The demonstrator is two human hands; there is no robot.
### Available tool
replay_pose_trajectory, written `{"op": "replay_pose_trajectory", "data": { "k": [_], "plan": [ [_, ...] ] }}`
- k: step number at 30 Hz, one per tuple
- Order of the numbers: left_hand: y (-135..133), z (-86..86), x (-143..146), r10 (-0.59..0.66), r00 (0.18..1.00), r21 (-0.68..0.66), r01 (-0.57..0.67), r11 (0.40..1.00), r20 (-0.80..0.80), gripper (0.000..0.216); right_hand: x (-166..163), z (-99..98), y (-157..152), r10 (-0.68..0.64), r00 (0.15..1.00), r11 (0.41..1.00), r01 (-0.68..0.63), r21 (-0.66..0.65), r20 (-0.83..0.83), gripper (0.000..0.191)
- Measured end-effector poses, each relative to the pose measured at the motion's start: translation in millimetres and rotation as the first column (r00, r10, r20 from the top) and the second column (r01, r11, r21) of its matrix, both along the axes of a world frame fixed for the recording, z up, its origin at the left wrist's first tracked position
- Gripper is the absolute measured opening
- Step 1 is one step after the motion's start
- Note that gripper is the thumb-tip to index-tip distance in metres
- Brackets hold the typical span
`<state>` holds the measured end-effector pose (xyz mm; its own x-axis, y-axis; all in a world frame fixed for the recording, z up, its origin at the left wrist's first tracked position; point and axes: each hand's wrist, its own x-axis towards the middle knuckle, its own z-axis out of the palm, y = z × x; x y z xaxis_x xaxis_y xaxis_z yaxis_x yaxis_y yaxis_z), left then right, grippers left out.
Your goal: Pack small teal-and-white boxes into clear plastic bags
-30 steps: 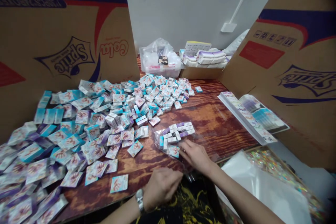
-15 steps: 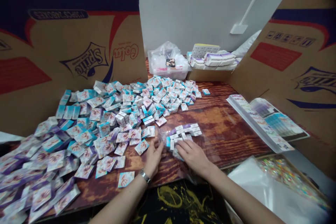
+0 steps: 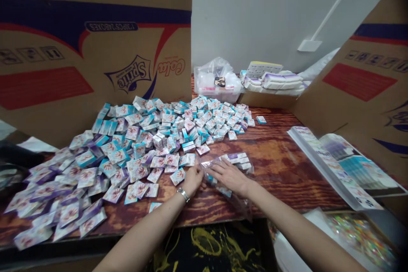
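Note:
A clear plastic bag (image 3: 250,165) holding several small printed boxes (image 3: 237,157) lies flat on the wooden table. My right hand (image 3: 230,177) rests on top of it, fingers stretched out and palm down. At the bag's left edge, my left hand (image 3: 193,179) has its fingers curled and pinched on the plastic; the fingertips are partly hidden. To the left spreads a large loose heap of small boxes (image 3: 140,144), white with blue or purple edges and a hand picture. One box (image 3: 177,176) lies right beside my left hand.
Tall cardboard cartons stand at the left (image 3: 111,51) and right (image 3: 360,80). Behind are a bag-lined plastic tub (image 3: 219,89) and a low carton (image 3: 270,100) of white-purple packs. Printed sheets (image 3: 366,165) lie at right, above a container of colourful small pieces (image 3: 360,233).
My right hand has flattened out over the bag, and the boxes inside show less. My left hand stays at the bag's left edge. The whole view has shifted somewhat to the left.

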<state>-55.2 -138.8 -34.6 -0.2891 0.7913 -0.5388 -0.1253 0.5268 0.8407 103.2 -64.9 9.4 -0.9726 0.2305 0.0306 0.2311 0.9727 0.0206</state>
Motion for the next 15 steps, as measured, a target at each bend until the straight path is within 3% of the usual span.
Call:
{"op": "replay_pose_trajectory", "data": {
  "k": [6, 10, 12, 13, 14, 15],
  "plan": [
    [-5.7, -0.8, -9.0, -0.051, 0.993, 0.009, 0.052, 0.999, -0.107, 0.02, -1.9, -5.5, 2.6, 0.049, 0.999, 0.997, -0.048, 0.054, -0.016, 0.038],
    [-37.2, 14.3, -1.2, -0.049, 0.965, 0.08, 0.072, 0.994, -0.259, 0.034, -5.1, -9.4, -2.2, -0.02, 0.999, 0.998, 0.023, 0.061, -0.049, 0.037],
    [-59.6, 24.6, 12.5, -0.065, 0.921, 0.171, 0.14, 0.975, -0.384, 0.036, -5.9, -7.1, -1.9, -0.026, 0.998, 0.998, 0.029, 0.059, -0.054, 0.033],
    [-69.7, 29.4, 21.2, -0.11, 0.873, 0.232, 0.245, 0.941, -0.475, 0.035, -5.8, -5.2, -0.7, -0.024, 0.999, 0.998, 0.026, 0.053, -0.048, 0.033],
    [-77.7, 33.6, 30.3, -0.202, 0.724, 0.273, 0.481, 0.833, -0.66, 0.038, -5.6, -3.0, 1.1, -0.02, 0.999, 0.999, 0.021, 0.044, -0.036, 0.035],
    [-83.1, 37.1, 39.2, -0.242, 0.529, 0.221, 0.667, 0.712, -0.814, 0.042, -5.2, -1.1, 3.3, -0.012, 1.0, 0.999, 0.013, 0.037, -0.019, 0.036]
  ]
}}
